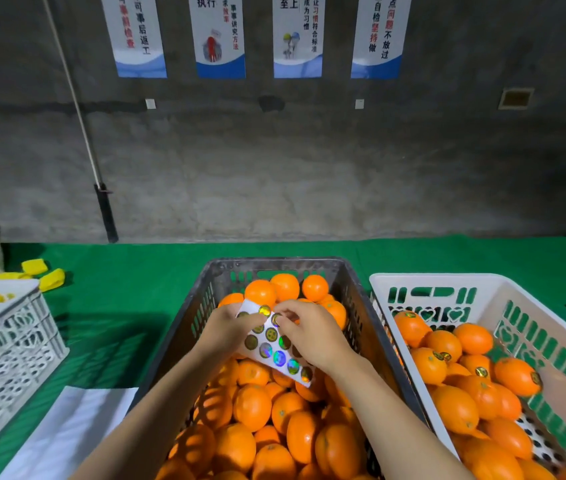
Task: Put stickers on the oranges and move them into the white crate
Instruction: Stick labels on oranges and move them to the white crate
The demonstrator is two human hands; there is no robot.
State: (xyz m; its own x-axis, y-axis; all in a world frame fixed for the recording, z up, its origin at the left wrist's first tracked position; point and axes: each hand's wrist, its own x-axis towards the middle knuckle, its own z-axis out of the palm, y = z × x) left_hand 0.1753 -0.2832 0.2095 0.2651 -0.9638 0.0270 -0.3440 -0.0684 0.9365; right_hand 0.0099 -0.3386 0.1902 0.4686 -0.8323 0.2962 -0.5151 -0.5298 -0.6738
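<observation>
A white sticker sheet [276,351] with several round shiny stickers is held over the dark grey crate [201,306], which is full of plain oranges [252,407]. My left hand [227,329] grips the sheet's upper left edge. My right hand [309,332] pinches at a sticker near the sheet's top with thumb and forefinger. To the right stands the white crate [447,284], holding several oranges [444,344] that carry stickers.
A green cloth [129,306] covers the table. Another white perforated crate [7,341] sits at the left, with yellow pieces [42,273] behind it. White paper [77,424] lies at the front left. A concrete wall with posters rises behind the table.
</observation>
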